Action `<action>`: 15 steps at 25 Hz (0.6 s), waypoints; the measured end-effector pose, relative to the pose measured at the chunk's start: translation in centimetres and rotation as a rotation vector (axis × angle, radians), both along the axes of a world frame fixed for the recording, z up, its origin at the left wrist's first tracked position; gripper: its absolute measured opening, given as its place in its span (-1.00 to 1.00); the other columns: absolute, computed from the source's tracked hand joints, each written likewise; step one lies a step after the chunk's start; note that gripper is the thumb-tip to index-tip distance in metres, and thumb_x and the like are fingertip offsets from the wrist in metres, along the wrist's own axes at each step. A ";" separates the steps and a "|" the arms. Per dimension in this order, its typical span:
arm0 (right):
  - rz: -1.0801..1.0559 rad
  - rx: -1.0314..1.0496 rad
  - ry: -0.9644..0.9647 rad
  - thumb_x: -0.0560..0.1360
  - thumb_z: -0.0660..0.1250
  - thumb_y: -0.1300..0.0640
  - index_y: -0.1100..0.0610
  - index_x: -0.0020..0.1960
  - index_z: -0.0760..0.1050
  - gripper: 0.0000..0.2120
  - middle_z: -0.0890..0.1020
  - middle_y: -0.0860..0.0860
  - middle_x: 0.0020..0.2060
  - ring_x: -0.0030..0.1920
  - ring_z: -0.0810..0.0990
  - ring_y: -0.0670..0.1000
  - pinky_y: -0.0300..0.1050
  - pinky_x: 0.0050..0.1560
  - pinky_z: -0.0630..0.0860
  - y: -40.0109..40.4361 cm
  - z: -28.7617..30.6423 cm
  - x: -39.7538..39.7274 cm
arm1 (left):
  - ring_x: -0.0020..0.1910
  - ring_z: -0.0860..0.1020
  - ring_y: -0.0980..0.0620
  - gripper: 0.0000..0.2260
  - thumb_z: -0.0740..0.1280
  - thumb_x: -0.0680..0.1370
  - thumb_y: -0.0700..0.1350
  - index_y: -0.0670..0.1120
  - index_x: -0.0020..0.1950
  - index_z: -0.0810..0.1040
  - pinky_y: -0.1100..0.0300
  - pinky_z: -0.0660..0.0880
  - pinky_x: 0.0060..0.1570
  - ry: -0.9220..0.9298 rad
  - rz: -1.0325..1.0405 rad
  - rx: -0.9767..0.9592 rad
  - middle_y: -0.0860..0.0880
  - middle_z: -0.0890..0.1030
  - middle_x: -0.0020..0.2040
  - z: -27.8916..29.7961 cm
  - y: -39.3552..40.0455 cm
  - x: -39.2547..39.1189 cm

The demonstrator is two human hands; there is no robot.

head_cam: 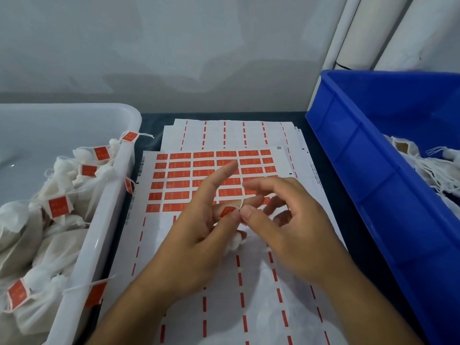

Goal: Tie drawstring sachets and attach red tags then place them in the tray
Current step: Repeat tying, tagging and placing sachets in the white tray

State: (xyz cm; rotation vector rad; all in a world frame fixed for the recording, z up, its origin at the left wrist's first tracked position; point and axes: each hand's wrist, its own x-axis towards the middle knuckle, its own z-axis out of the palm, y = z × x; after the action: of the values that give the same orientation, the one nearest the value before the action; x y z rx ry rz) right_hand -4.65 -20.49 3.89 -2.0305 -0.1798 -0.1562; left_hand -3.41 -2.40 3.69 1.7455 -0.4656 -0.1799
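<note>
Red tag and white drawstring meet at frame centre, pinched together between the left hand and right hand, the other fingers spread loose. A sachet bunches just beneath, at 6 o'clock of the pinch. Tagging looks to be the step in hand. Next, likely fold the tag closed, then carry the sachet to the white tray at 9 o'clock. Untagged sachets wait in the blue bin at 3 o'clock.

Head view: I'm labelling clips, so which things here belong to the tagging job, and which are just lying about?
Job:
- left hand and right hand, pinching a red tag
- sachet under them
- sticker sheet
- white tray of tagged sachets
- blue bin of untagged sachets

Lying about:
- white rolls
</note>
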 end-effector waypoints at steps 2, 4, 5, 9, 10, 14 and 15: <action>0.079 0.017 -0.002 0.50 0.38 -0.22 -0.32 0.17 0.54 -0.76 0.57 -0.34 0.14 0.18 0.58 -0.25 -0.45 -0.01 0.54 -0.1 0.2 0.2 | 0.28 0.58 0.14 -0.48 0.28 0.62 0.10 0.48 0.48 0.15 0.03 0.52 0.29 0.029 -0.037 -0.016 0.20 0.55 0.35 0.0 0.1 -0.1; 0.110 0.035 -0.014 0.54 0.40 -0.13 -0.23 0.06 0.59 -0.89 0.61 -0.25 0.08 0.15 0.62 -0.17 -0.32 0.02 0.60 -0.2 0.2 0.3 | 0.16 0.64 0.13 -0.48 0.26 0.61 0.11 0.47 0.48 0.16 0.03 0.51 0.25 0.038 -0.066 -0.042 0.15 0.68 0.06 0.1 0.2 -0.3; 0.109 0.044 -0.021 0.56 0.42 -0.08 -0.19 0.02 0.60 -0.95 0.63 -0.23 0.05 0.14 0.62 -0.14 -0.28 0.03 0.60 -0.3 0.2 0.4 | 0.04 0.67 0.13 -0.49 0.26 0.62 0.08 0.45 0.49 0.16 0.04 0.53 0.18 0.036 -0.072 -0.045 0.14 0.68 -0.09 0.2 0.2 -0.4; 0.079 0.076 -0.028 0.58 0.34 -0.16 -0.18 -0.01 0.58 -0.91 0.64 -0.29 0.04 0.15 0.61 -0.19 -0.37 0.00 0.58 -0.2 0.4 0.3 | 0.02 0.69 0.09 -0.49 0.26 0.63 0.03 0.38 0.51 0.19 0.20 0.61 0.05 0.029 -0.082 -0.034 0.16 0.70 0.04 0.5 -0.2 -0.5; 0.056 0.075 -0.037 0.57 0.31 -0.21 -0.19 0.00 0.57 -0.87 0.64 -0.32 0.04 0.15 0.61 -0.21 -0.39 0.01 0.58 -0.1 0.4 0.2 | 0.06 0.69 0.07 -0.48 0.28 0.62 0.01 0.40 0.50 0.20 0.25 0.61 0.07 0.033 -0.069 -0.028 0.18 0.67 0.13 0.5 -0.3 -0.6; -0.026 0.103 -0.104 0.58 0.34 -0.13 -0.18 -0.01 0.54 -0.94 0.65 -0.34 -0.05 0.09 0.64 -0.24 -0.48 0.01 0.52 0.1 0.5 0.1 | -0.02 0.70 0.07 -0.43 0.37 0.55 0.03 0.50 0.41 0.23 0.29 0.63 -0.09 0.010 0.047 0.026 0.33 0.55 0.18 0.4 -0.5 -0.7; -0.050 0.111 -0.114 0.58 0.36 -0.10 -0.18 -0.01 0.54 -0.97 0.65 -0.34 -0.06 0.07 0.65 -0.23 -0.48 -0.01 0.52 0.2 0.5 0.1 | -0.04 0.70 0.06 -0.44 0.37 0.52 0.07 0.49 0.40 0.24 0.27 0.64 -0.12 -0.017 0.096 0.042 0.35 0.53 0.17 0.3 -0.6 -0.7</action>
State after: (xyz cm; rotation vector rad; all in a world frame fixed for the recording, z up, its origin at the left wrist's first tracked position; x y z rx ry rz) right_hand -4.56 -20.26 4.44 -1.9176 -0.1878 -0.3077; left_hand -4.15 -3.00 4.00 1.8074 -0.3918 -0.1078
